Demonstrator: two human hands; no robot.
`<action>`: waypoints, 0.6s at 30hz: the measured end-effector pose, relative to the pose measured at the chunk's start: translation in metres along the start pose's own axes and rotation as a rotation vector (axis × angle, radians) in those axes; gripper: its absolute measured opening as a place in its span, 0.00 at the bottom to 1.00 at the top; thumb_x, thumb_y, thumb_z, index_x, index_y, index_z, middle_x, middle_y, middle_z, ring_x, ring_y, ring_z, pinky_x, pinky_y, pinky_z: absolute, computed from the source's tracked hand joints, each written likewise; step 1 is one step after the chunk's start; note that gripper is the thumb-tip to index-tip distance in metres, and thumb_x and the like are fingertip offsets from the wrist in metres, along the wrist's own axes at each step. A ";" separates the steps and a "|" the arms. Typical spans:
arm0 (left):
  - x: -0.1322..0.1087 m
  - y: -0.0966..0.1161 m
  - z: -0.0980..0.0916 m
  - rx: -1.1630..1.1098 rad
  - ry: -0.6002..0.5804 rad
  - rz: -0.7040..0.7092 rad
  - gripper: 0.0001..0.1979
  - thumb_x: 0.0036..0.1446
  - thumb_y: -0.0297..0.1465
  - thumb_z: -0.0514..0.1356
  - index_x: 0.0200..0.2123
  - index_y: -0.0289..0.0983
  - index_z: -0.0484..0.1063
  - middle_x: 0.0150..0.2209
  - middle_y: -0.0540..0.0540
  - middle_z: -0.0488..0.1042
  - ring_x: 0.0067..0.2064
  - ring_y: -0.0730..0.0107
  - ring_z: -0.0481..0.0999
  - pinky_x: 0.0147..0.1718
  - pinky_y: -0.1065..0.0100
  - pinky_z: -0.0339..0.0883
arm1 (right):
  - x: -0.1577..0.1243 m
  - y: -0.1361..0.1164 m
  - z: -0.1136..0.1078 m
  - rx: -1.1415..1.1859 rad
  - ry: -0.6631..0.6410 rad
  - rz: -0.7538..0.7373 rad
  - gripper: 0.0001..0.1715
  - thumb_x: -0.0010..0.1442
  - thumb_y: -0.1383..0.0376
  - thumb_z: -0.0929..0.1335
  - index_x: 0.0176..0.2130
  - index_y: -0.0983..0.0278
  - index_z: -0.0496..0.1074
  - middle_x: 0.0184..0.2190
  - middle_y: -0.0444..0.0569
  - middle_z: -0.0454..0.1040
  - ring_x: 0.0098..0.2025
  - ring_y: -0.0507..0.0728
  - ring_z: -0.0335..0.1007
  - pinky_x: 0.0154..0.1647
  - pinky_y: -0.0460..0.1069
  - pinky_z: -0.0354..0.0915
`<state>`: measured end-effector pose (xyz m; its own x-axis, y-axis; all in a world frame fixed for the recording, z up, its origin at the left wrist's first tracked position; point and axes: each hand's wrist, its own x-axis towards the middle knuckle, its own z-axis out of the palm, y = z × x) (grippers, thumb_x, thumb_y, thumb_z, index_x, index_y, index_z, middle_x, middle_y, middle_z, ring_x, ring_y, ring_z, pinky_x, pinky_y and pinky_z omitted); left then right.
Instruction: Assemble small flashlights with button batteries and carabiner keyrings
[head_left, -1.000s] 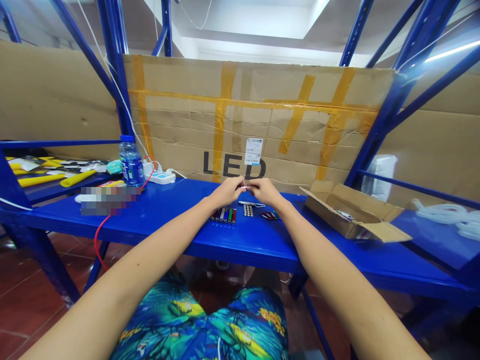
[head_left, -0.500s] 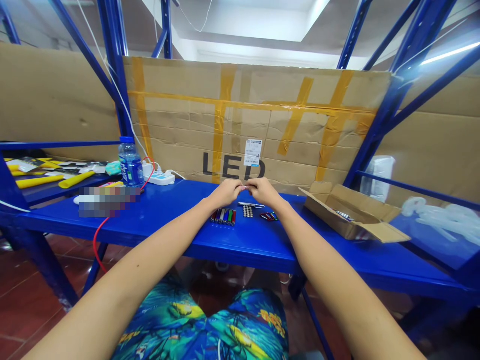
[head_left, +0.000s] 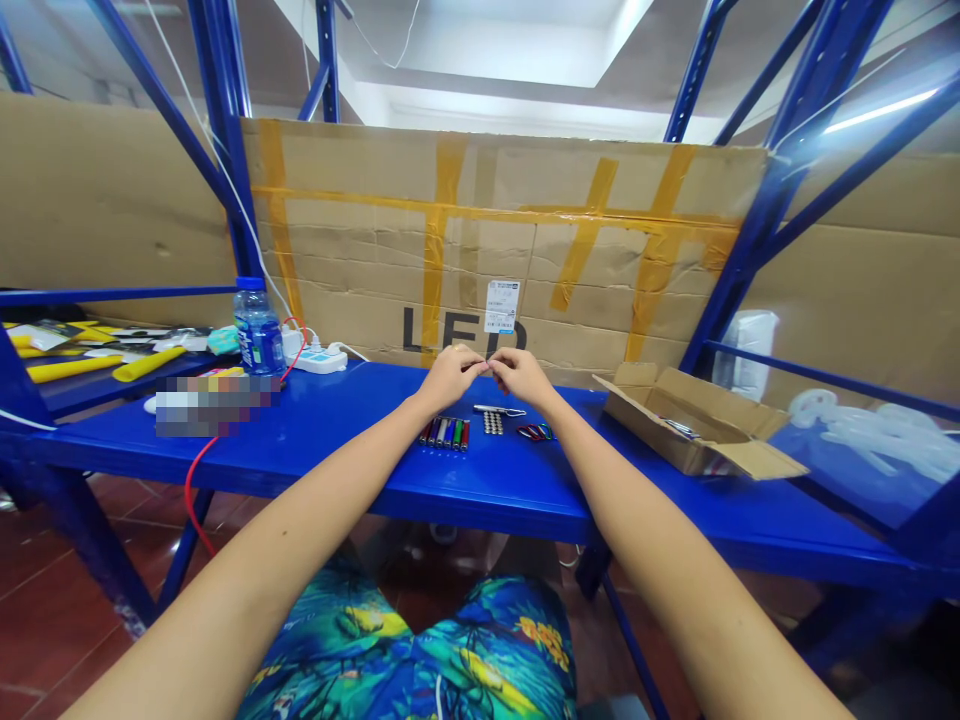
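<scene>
My left hand and my right hand meet at the fingertips above the back of the blue table. Both are pinched closed; whatever lies between the fingertips is too small to make out. Below my left hand lies a row of several coloured metal tubes. Several small silver round pieces sit in a block to their right, with a silver tube with a clip just behind. Coloured carabiners lie beneath my right hand.
An open cardboard box stands on the right, with some silver pieces inside. At the left are a blue bottle, a white power strip and a red cable. A large cardboard sheet rises behind the table.
The fingers have shifted slightly, and the small piece visible between the fingertips before is now mostly hidden. The whole view has moved a little.
</scene>
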<state>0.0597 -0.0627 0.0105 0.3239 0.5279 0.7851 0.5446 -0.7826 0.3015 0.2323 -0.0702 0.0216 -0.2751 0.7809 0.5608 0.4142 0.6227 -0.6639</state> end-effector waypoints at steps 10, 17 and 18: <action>0.004 0.003 0.006 -0.564 0.080 -0.340 0.06 0.54 0.30 0.62 0.28 0.34 0.70 0.21 0.50 0.73 0.23 0.72 0.72 0.25 0.70 0.66 | 0.002 0.004 -0.003 0.295 -0.023 0.178 0.13 0.48 0.61 0.74 0.32 0.66 0.72 0.27 0.50 0.75 0.29 0.53 0.71 0.29 0.48 0.69; 0.008 -0.003 0.003 -0.714 0.176 -0.542 0.03 0.55 0.27 0.60 0.30 0.33 0.69 0.24 0.46 0.75 0.26 0.70 0.77 0.24 0.72 0.70 | -0.020 0.001 -0.048 -0.357 -0.320 0.220 0.10 0.49 0.62 0.70 0.22 0.66 0.73 0.17 0.43 0.69 0.22 0.50 0.62 0.25 0.47 0.58; 0.009 -0.004 0.002 -0.725 0.190 -0.568 0.03 0.56 0.27 0.60 0.31 0.33 0.69 0.25 0.46 0.76 0.27 0.70 0.78 0.24 0.72 0.69 | -0.023 0.000 -0.054 -0.415 -0.432 0.258 0.12 0.49 0.60 0.70 0.20 0.66 0.73 0.16 0.43 0.68 0.21 0.50 0.60 0.24 0.47 0.56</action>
<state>0.0618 -0.0544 0.0154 -0.0088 0.8811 0.4729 -0.0529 -0.4727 0.8796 0.2860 -0.0907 0.0352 -0.4100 0.9064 0.1016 0.7907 0.4088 -0.4557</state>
